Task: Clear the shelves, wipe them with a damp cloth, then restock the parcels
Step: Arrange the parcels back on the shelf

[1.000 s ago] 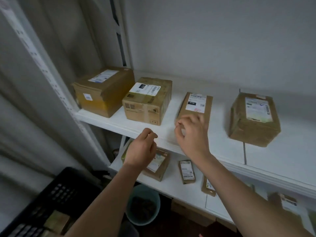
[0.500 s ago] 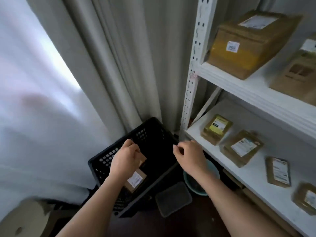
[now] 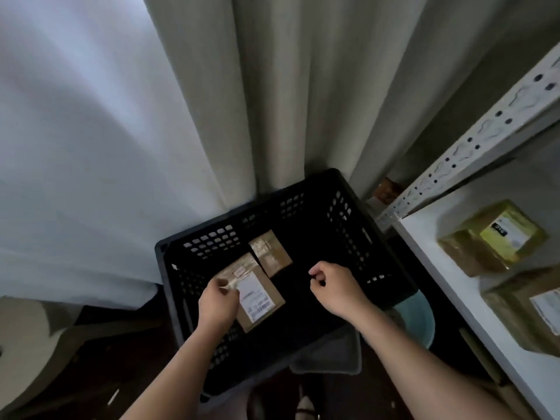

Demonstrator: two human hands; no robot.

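A black plastic crate [image 3: 212, 237] stands on the floor below me, against the curtain. Two brown parcels lie inside it: a flat one with a white label [image 3: 257, 295] and a smaller taped one [image 3: 271, 253] behind it. My left hand [image 3: 218, 304] reaches into the crate and grips the left edge of the labelled parcel. Over the crate's dark right half hovers my right hand [image 3: 336, 289], its fingers loosely curled and holding nothing. To the right, a white shelf [image 3: 439, 268] carries a yellowish parcel [image 3: 491, 237] and a brown one [image 3: 533, 313].
A perforated white shelf post [image 3: 472, 147] rises at the right. Grey curtains [image 3: 272, 86] hang behind the crate. A teal bucket [image 3: 421, 316] and a grey tray [image 3: 330, 356] sit on the floor between crate and shelf.
My view swung from the upper shelf down and left to the crate. Both hands came down with it, and the left hand now holds the labelled parcel inside the crate.
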